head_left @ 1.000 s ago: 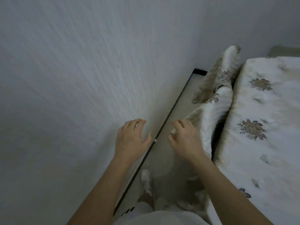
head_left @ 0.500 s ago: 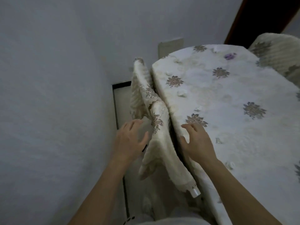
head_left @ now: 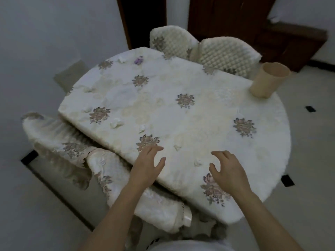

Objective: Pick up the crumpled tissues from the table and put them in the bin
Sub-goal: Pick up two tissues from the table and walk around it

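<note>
Several small crumpled white tissues lie on the table (head_left: 208,113), which wears a cream cloth with flower prints. One tissue (head_left: 198,162) sits between my hands, another tissue (head_left: 177,147) just beyond my left fingertips, and a bigger tissue (head_left: 116,123) lies further left. A purple scrap (head_left: 138,60) rests at the far edge. The beige bin (head_left: 268,80) stands at the table's far right corner. My left hand (head_left: 147,166) hovers at the near edge, fingers spread, empty. My right hand (head_left: 229,172) hovers over the cloth, fingers curled apart, empty.
Covered chairs stand at the near left (head_left: 101,165) and at the far side (head_left: 217,49). A white wall runs along the left. Dark wooden doors and furniture (head_left: 253,24) fill the back. Pale tiled floor (head_left: 311,124) shows to the right.
My view has swung right from the wall to the whole table. Both hands now hover over the tabletop instead of beside the chair.
</note>
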{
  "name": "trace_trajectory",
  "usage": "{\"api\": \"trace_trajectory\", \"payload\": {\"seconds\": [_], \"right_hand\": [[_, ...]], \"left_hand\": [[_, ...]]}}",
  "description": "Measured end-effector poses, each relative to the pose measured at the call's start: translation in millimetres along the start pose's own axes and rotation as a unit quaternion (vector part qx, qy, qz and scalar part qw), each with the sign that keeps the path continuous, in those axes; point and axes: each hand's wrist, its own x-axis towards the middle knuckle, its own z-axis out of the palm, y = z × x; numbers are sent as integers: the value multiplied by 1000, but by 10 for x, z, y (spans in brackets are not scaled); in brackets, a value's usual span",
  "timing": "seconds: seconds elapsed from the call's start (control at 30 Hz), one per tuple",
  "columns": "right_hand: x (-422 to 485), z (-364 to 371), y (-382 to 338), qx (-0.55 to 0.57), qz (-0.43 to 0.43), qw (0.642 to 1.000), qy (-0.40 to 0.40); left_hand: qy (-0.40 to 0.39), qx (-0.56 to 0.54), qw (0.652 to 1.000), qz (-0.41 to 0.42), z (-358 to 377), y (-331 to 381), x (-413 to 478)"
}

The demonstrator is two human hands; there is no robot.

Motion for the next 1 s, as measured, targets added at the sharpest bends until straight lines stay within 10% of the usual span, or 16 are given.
{"api": "trace_trajectory", "payload": {"seconds": [1.0], "right_hand": [[523, 1196, 350, -22, 127, 989, -75]], "left_hand": [[-169, 84, 981, 52, 1226, -572, 1279]]}}
